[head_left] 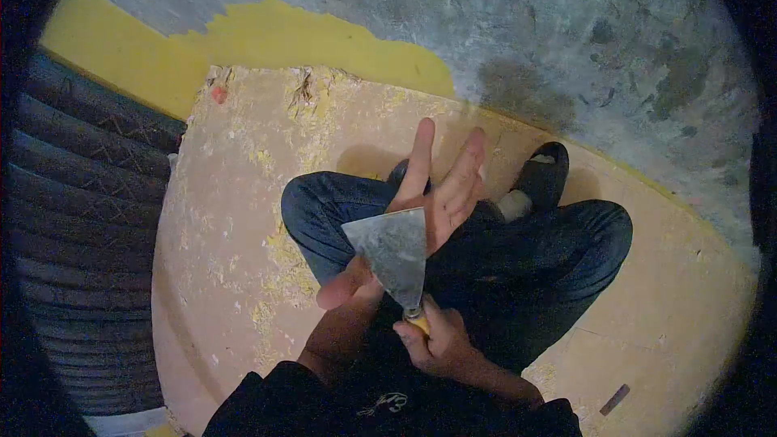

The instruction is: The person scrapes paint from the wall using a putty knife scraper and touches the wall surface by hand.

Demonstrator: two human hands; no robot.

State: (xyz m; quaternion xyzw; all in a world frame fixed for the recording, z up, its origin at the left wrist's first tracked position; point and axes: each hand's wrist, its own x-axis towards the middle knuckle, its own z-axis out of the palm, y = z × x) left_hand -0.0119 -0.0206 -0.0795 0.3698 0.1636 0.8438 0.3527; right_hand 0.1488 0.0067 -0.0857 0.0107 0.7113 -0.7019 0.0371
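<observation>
My right hand [441, 341] is wrapped round the yellow handle of a putty knife [392, 255], just in front of my body. Its wide, greyish metal blade points up and away from me, its surface smudged. Behind the blade is my left hand [441, 214], palm up, with fingers stretched out and the thumb spread to the left. The blade covers much of that palm, and I cannot tell whether it touches the skin. My crossed legs in dark trousers [534, 255] lie beneath both hands.
I sit on a worn beige surface [218, 218] with flaking yellow patches. Dark ridged stacked objects [89, 218] line the left. Beyond the far edge are a yellow band [324, 36] and a mottled grey surface [518, 16]. A small dark strip [615, 399] lies at lower right, a reddish scrap [218, 95] at upper left.
</observation>
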